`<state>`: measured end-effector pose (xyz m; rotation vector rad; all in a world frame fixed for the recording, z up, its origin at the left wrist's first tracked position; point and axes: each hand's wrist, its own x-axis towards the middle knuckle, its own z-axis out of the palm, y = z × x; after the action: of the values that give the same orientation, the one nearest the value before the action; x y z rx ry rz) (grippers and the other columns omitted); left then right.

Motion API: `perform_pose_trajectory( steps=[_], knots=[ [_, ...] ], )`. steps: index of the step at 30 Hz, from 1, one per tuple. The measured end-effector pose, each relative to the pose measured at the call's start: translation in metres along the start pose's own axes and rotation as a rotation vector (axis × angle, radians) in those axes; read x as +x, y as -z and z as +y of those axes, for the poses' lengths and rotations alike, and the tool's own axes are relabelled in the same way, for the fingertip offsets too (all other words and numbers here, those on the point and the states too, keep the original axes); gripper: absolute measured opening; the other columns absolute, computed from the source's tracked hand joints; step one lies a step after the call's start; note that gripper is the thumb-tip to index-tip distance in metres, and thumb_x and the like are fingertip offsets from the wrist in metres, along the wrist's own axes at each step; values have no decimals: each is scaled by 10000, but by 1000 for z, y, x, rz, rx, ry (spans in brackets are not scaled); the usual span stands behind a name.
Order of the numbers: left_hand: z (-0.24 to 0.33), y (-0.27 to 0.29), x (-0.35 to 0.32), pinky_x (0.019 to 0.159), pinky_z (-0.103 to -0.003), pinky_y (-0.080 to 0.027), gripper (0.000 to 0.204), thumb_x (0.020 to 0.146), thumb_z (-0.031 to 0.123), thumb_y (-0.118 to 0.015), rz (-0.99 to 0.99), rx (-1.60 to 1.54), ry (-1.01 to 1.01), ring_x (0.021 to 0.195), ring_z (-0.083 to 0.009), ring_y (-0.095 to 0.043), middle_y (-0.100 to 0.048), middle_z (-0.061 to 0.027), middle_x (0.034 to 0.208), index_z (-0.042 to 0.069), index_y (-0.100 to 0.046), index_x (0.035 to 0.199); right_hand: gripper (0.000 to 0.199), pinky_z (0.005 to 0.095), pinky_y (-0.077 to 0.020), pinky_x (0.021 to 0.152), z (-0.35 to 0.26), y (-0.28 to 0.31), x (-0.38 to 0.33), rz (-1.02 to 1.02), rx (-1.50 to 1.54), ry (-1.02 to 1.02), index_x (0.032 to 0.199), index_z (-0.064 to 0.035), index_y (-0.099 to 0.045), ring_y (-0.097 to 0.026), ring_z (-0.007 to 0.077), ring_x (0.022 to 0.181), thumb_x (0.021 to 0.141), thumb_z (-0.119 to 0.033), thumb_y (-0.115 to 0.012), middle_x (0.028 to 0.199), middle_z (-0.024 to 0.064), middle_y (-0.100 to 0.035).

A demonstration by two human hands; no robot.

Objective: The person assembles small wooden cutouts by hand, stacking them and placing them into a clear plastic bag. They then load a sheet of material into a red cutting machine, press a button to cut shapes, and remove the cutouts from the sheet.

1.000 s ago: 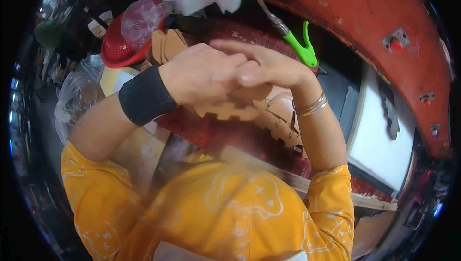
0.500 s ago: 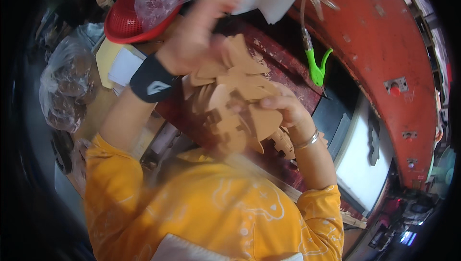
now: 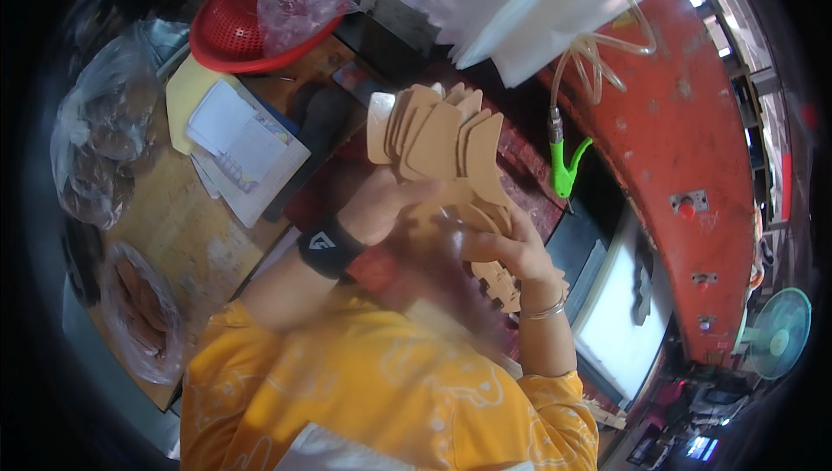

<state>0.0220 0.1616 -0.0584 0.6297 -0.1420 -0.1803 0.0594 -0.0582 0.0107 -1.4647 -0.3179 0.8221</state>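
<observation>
Two changes stand out against half a second ago: the left hand [image 3: 378, 206], then raised and blurred near the red basket [image 3: 227, 27], is down at the lower left of the tan pieces [image 3: 440, 140], and those pieces now stand fanned in a stack, their rounded ends pointing up.

From the left, a clear bag [image 3: 102, 146] and a bag of brown pieces [image 3: 140, 313] lie on a worn wooden tabletop [image 3: 204, 237], with papers [image 3: 247, 146] near the basket. To the right come notched pieces [image 3: 496, 287] below the stack, a green air gun [image 3: 563, 172] on its hose, a white board [image 3: 611, 315], a red machine frame [image 3: 676, 142] and a green fan [image 3: 780, 332].

The left wrist wears a black band [image 3: 331, 250]; its fingers lie blurred along the stack, so I cannot tell how firmly they close. The right hand [image 3: 522, 247], bangled, is closed around the stack's right side, thumb inward.
</observation>
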Motion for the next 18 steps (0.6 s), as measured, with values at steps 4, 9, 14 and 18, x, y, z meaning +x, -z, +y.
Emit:
perform_pose_trajectory(
  steps=[4,9,14,18],
  knots=[
    [21,-19,2,921,-301,-430,523,798,87,-682,46,342,-20,1097,-132,-522,-553,-47,1196,20,-469,1271,838,355,-371,1023,-7,-12,-4,29,-132,199,1432,-17,-228,-418,221,1254,730,29,-684,1431,120,-323],
    [27,-27,6,991,-301,-373,635,725,86,-765,-275,773,12,1148,-150,-486,-543,-47,1208,27,-449,1272,657,321,-438,940,-20,-28,0,246,-760,634,1283,-14,-453,-513,202,1138,693,-14,-742,1233,106,-512],
    [19,-37,16,974,-313,-408,751,653,95,-832,-188,526,84,1188,-150,-471,-540,-73,1239,29,-422,1278,526,365,-390,941,-6,-34,8,442,-439,585,1191,38,-505,-519,255,1077,718,-89,-698,1176,139,-526],
    [14,-38,33,955,-335,-428,645,647,100,-831,-416,1035,-495,1117,-209,-543,-559,-122,1217,40,-494,1193,725,334,-441,918,-3,-31,13,379,-486,882,1297,-23,-381,-502,215,1117,679,-54,-758,1237,123,-482]
  ],
)
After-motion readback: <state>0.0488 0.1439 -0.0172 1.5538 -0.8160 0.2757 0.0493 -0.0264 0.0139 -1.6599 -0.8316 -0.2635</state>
